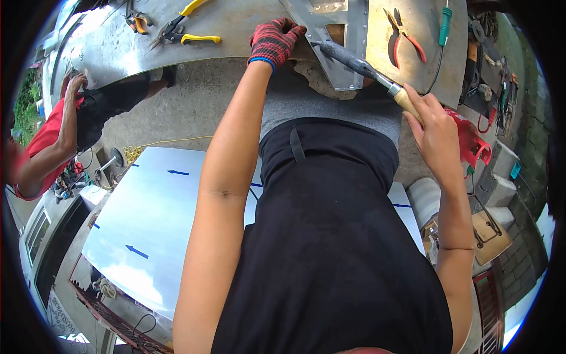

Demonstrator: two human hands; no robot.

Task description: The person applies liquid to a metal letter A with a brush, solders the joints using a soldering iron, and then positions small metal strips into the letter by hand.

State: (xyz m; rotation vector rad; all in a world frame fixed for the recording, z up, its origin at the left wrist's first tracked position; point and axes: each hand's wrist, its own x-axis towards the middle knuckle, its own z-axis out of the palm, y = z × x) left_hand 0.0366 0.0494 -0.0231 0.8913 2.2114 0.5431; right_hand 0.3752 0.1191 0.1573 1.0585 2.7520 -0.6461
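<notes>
My left hand (276, 41), in a red and black striped glove with a blue cuff, has its fingers closed at the left edge of a grey riveted metal frame (346, 78). The frame lies on the metal table (236, 56) and juts over its near edge. My bare right hand (435, 127) is wrapped round the light wooden handle of a tool (348, 58) with a metal shank and a thick dark head. The tool's tip is at the frame's left edge, close to my left fingertips; whether it touches is unclear.
Yellow-handled snips (200, 39) and orange-handled pliers (138, 22) lie at the table's left. Red-handled pliers (404, 38) and a green-handled corded tool (445, 26) lie right. Another person (56, 133) is at far left. A shiny sheet (153, 206) with blue arrows is lower left.
</notes>
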